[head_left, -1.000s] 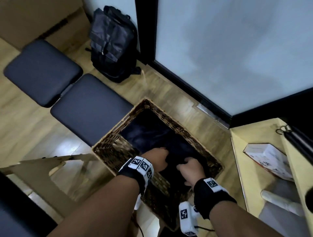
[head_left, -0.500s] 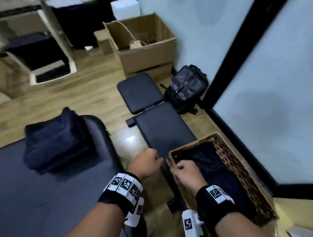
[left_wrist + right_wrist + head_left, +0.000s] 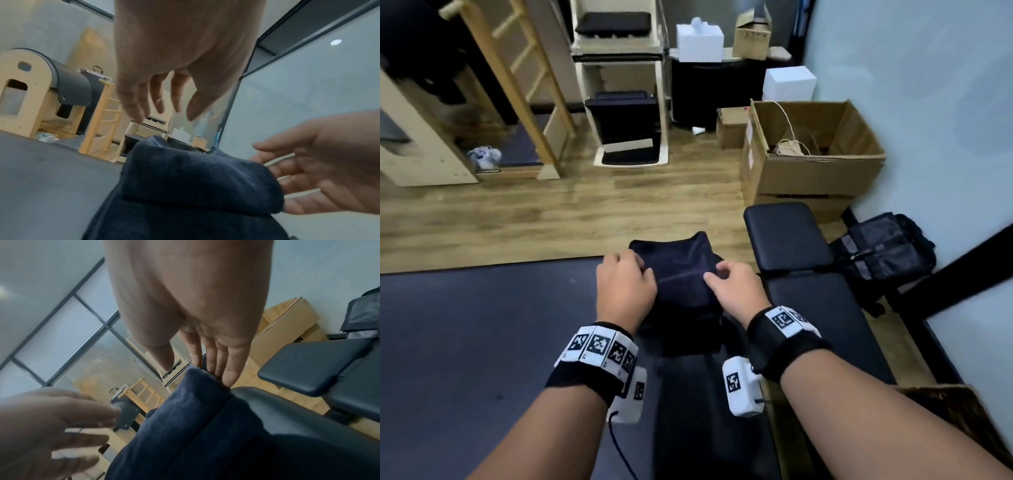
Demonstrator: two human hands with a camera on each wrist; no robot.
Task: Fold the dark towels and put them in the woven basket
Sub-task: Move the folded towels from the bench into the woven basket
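Note:
A stack of folded dark towels (image 3: 681, 274) lies at the far edge of a dark padded table (image 3: 465, 342). My left hand (image 3: 626, 284) hovers at the stack's left side with loosely extended fingers (image 3: 156, 100) and holds nothing. My right hand (image 3: 722, 274) is at the right side. In the right wrist view its straight fingers (image 3: 226, 369) touch the edge of the top towel (image 3: 195, 410), thumb apart. The left wrist view shows the towel (image 3: 195, 178) between both open hands. Only a corner of the woven basket (image 3: 941, 401) shows at lower right; its inside is hidden.
A black padded bench (image 3: 787, 236) stands right of the table, with a dark backpack (image 3: 883, 253) by the glass wall. An open cardboard box (image 3: 815, 150) sits behind it. Wooden ladder and shelf units (image 3: 619, 102) stand across the wood floor.
Both hands left the towel inside the basket and moved up and left to the stack on the table. The head view swung from the basket to the table.

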